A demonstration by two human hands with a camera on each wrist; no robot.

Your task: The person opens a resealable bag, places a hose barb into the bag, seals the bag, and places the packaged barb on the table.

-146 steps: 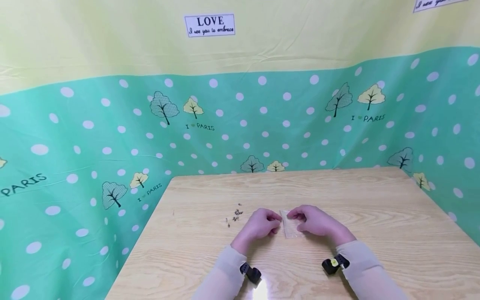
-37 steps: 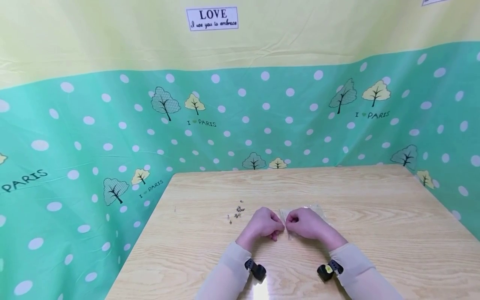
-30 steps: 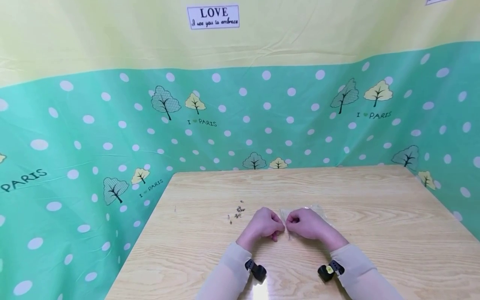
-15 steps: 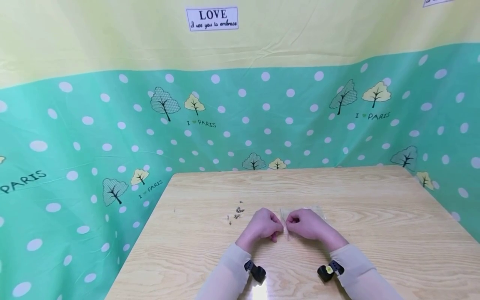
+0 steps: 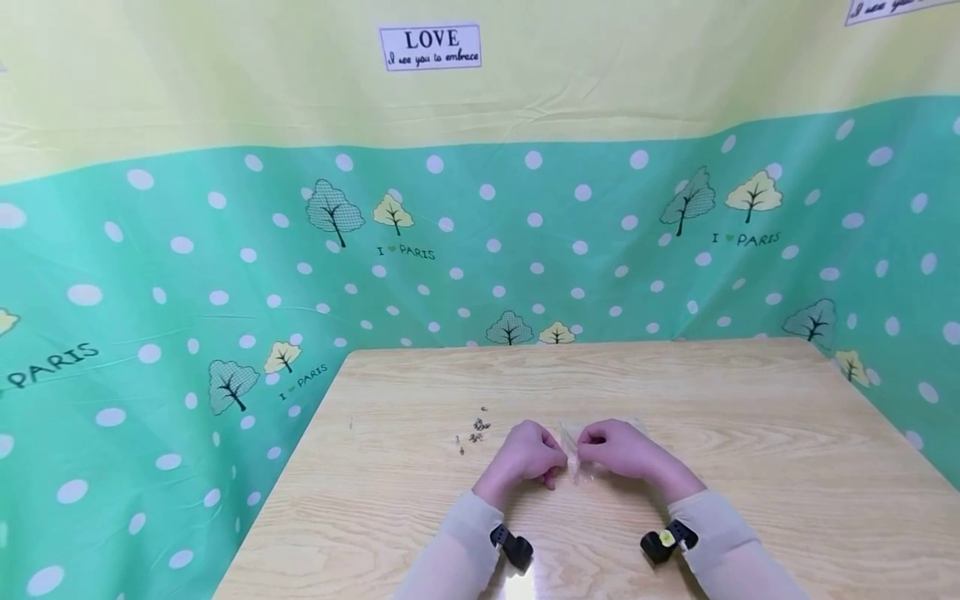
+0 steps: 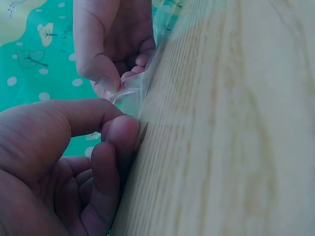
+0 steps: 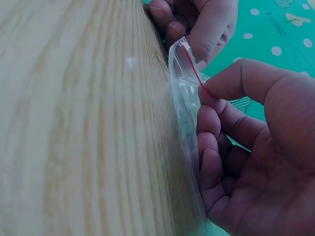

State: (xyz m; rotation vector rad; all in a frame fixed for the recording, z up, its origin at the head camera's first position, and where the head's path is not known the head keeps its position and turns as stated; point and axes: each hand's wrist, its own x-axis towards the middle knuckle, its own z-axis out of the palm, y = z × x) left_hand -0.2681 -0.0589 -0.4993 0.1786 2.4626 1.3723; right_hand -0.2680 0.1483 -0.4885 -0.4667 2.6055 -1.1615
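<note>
A clear plastic zip bag with a red line along its seal stands partly raised off the wooden table, between both hands. My left hand pinches one side of its mouth between thumb and index finger. Opposite it, my right hand pinches the bag close to the red seal line, as the right wrist view shows on the bag. The lip is pulled slightly apart between the two hands. Most of the bag's body is hidden under the right hand.
Several tiny dark metal pieces lie loose on the table, left of the left hand. One small thin piece lies farther left. A dotted green and yellow curtain hangs behind the table.
Earlier the bag lay flat under the right fingers; now both hands pinch it. Over the last half second the right hand has shifted slightly right, and the bag's mouth has spread.
</note>
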